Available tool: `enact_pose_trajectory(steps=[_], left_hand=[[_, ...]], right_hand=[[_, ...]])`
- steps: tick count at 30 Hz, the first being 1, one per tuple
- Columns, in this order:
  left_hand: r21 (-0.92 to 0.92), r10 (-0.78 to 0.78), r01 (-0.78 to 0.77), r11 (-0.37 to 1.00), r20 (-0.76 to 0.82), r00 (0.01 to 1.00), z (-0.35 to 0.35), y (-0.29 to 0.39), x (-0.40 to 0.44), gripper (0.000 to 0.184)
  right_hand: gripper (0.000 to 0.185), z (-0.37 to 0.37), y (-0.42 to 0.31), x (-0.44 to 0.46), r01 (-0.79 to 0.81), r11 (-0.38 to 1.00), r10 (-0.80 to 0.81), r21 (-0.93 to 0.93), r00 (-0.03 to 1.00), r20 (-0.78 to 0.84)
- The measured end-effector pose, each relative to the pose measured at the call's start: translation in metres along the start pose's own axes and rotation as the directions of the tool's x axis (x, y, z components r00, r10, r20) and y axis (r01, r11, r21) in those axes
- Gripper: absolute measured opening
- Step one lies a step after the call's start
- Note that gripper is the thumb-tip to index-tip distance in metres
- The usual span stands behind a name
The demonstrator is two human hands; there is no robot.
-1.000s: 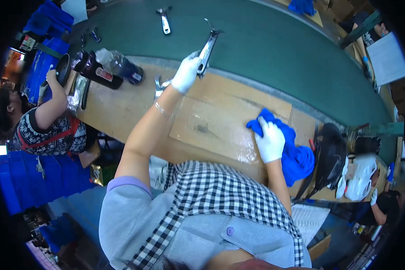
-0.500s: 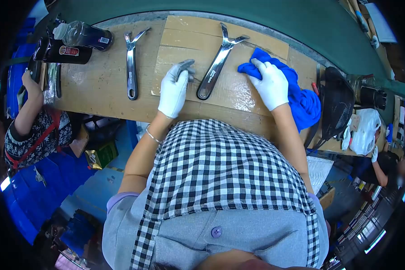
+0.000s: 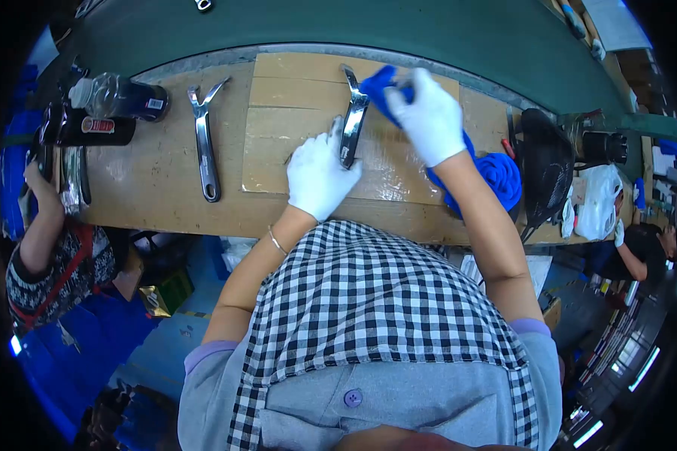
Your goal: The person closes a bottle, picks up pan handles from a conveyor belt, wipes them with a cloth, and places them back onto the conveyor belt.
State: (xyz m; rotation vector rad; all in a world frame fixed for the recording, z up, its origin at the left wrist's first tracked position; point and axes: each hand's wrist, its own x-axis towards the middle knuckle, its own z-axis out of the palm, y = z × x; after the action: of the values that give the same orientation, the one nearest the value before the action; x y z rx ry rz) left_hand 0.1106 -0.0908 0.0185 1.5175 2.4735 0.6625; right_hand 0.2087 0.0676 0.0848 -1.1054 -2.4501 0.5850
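Observation:
My left hand, in a white glove, is closed round the lower handle of a shiny forked metal tool above the cardboard sheet. In my gloved right hand is a blue cloth, whose tip touches the tool near its forked end. The rest of the cloth lies bunched on the table to the right, partly behind my right forearm. A second forked tool lies on the table to the left, fork end away from me.
Two dark bottles lie at the table's left. A black mesh bag and a white plastic bag are at the right. Beyond the table runs a green surface. One person is at the left, another at the far right.
My left hand has moved right and taken hold of the tool that lay on the cardboard. My right hand has lifted a part of the cloth to the tool's forked end.

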Motion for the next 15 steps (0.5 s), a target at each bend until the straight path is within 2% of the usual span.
enact_pose_trajectory(steps=[2, 3, 4, 6, 8, 10, 12, 13, 15], left_hand=[[-0.040, -0.005, 0.007, 0.999, 0.046, 0.999, 0.001, 0.003, 0.001, 0.056], [-0.085, -0.026, 0.032, 0.996, 0.065, 0.998, 0.005, 0.000, -0.002, 0.042], [-0.013, -0.054, 0.055, 0.998, 0.066, 0.996, 0.007, 0.003, -0.001, 0.040], [-0.065, 0.012, -0.010, 0.998, 0.032, 0.999, 0.013, -0.006, -0.004, 0.043], [-0.020, 0.002, -0.001, 1.000, 0.035, 0.999, 0.014, -0.005, -0.003, 0.048], [0.028, 0.021, -0.021, 0.999, 0.016, 1.000, 0.013, -0.002, -0.002, 0.053], [0.005, -0.023, 0.023, 1.000, 0.016, 1.000, 0.011, 0.000, -0.002, 0.066], [0.032, 0.003, -0.003, 0.999, -0.011, 1.000, 0.011, 0.000, -0.002, 0.071], [0.041, 0.016, -0.016, 0.999, -0.011, 1.000, 0.009, 0.002, -0.003, 0.070]], right_hand=[[0.018, 0.022, -0.025, -0.008, 0.310, 0.949, -0.302, -0.059, 0.946, 0.122], [0.017, 0.044, -0.027, -0.018, 0.389, 0.917, -0.379, -0.092, 0.920, 0.103], [0.017, 0.061, -0.030, -0.024, 0.461, 0.879, -0.453, -0.125, 0.887, 0.087], [0.020, 0.077, -0.026, -0.007, 0.398, 0.908, -0.390, -0.133, 0.917, 0.084], [0.016, 0.083, -0.028, 0.019, 0.323, 0.920, -0.303, -0.221, 0.945, 0.120], [0.020, 0.085, -0.025, 0.054, 0.164, 0.967, -0.128, -0.197, 0.975, 0.183], [0.026, 0.082, -0.017, 0.074, 0.162, 0.973, -0.125, -0.167, 0.969, 0.211], [0.026, 0.080, -0.010, 0.083, 0.154, 0.973, -0.123, -0.169, 0.976, 0.179], [0.030, 0.068, -0.001, 0.090, 0.175, 0.973, -0.141, -0.151, 0.967, 0.212]])
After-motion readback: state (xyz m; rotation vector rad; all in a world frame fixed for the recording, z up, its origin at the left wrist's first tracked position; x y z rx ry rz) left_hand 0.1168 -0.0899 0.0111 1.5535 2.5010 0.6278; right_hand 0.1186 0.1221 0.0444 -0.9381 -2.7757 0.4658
